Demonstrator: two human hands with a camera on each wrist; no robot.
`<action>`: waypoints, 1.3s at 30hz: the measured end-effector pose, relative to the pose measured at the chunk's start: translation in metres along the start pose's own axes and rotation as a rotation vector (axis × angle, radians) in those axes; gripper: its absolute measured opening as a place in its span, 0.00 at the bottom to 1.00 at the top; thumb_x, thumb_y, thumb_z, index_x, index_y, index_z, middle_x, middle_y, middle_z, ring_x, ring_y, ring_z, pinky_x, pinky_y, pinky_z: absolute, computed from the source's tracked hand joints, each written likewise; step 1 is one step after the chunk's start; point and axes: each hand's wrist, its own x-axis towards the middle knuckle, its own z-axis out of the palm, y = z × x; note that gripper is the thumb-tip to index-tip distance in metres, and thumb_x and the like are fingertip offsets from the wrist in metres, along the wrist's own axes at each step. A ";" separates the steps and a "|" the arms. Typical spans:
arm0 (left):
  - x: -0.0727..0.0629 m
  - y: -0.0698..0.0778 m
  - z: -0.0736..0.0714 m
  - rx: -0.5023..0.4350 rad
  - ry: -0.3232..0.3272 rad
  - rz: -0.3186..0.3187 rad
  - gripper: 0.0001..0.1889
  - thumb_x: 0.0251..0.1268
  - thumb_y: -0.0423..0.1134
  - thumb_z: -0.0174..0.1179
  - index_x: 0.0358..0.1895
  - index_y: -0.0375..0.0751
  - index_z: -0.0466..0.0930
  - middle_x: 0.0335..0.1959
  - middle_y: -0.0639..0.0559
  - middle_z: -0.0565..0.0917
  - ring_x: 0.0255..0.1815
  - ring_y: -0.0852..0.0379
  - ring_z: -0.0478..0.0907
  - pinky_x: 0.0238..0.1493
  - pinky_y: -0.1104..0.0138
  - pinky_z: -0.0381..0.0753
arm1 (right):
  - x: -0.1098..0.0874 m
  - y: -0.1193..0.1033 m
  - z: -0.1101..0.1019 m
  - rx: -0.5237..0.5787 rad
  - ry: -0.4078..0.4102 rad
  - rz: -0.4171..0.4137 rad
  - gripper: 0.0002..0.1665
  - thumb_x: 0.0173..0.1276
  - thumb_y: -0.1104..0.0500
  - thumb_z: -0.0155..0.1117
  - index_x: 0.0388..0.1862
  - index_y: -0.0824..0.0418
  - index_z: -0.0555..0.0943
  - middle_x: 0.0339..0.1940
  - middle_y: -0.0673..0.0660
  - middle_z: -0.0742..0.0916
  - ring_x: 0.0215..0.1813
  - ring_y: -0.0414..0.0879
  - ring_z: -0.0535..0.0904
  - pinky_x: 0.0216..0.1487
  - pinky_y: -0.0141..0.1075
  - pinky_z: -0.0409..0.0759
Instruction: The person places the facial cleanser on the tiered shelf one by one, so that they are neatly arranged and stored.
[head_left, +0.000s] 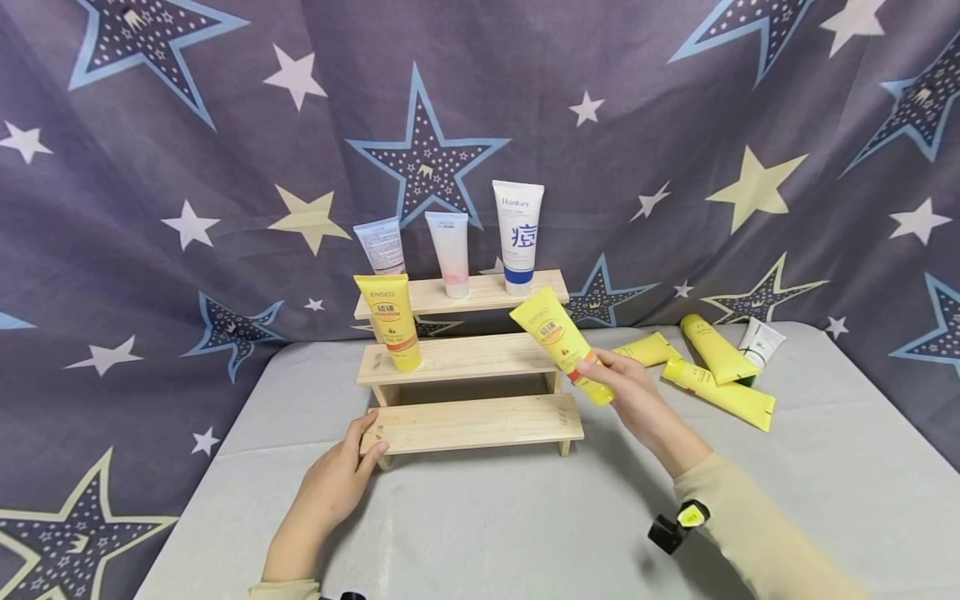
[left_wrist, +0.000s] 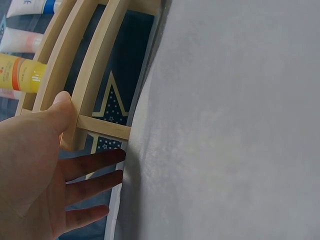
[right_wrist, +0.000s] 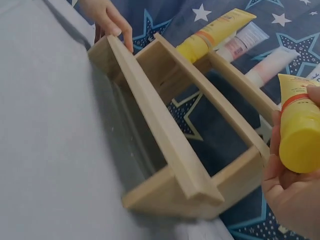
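Note:
My right hand (head_left: 648, 408) holds a yellow squeeze tube (head_left: 553, 329) by its cap end, thumb across the front. The tube leans left, in the air beside the right end of a three-step wooden display stand (head_left: 480, 423). My left hand (head_left: 330, 487) grips the lowest step's left end between thumb and index finger, while its other fingers (left_wrist: 95, 190) stretch out straight. Another yellow tube (head_left: 390, 321) stands cap down at the left of the middle step. On the top step stand a pale blue-and-pink tube (head_left: 380, 243), a white-and-pink tube (head_left: 448, 250) and a white-and-blue tube (head_left: 519, 233).
Several yellow tubes (head_left: 718, 396) lie in a loose pile at the right, with a white tube (head_left: 761, 343) among them. A grey cloth (head_left: 480, 533) covers the table. Behind it hangs a dark curtain (head_left: 600, 167) with stars.

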 end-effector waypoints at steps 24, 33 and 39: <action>0.001 0.000 0.001 0.008 0.011 0.008 0.28 0.79 0.51 0.48 0.74 0.42 0.58 0.56 0.28 0.79 0.54 0.31 0.79 0.50 0.40 0.76 | 0.022 -0.023 0.065 -0.041 -0.143 -0.085 0.38 0.65 0.65 0.69 0.73 0.64 0.68 0.59 0.63 0.83 0.50 0.47 0.81 0.49 0.36 0.80; 0.000 0.002 -0.001 0.007 0.001 0.003 0.29 0.79 0.51 0.49 0.74 0.43 0.58 0.56 0.28 0.79 0.54 0.32 0.79 0.51 0.40 0.75 | 0.034 -0.024 0.086 -0.014 -0.189 -0.141 0.36 0.65 0.68 0.67 0.72 0.65 0.68 0.62 0.65 0.81 0.50 0.47 0.81 0.50 0.37 0.81; 0.000 0.002 -0.001 0.010 -0.001 -0.002 0.28 0.79 0.50 0.49 0.74 0.42 0.58 0.56 0.28 0.80 0.53 0.32 0.79 0.50 0.40 0.76 | 0.043 -0.024 0.100 -0.065 -0.178 -0.174 0.37 0.64 0.69 0.69 0.72 0.63 0.69 0.63 0.63 0.81 0.56 0.52 0.79 0.53 0.40 0.80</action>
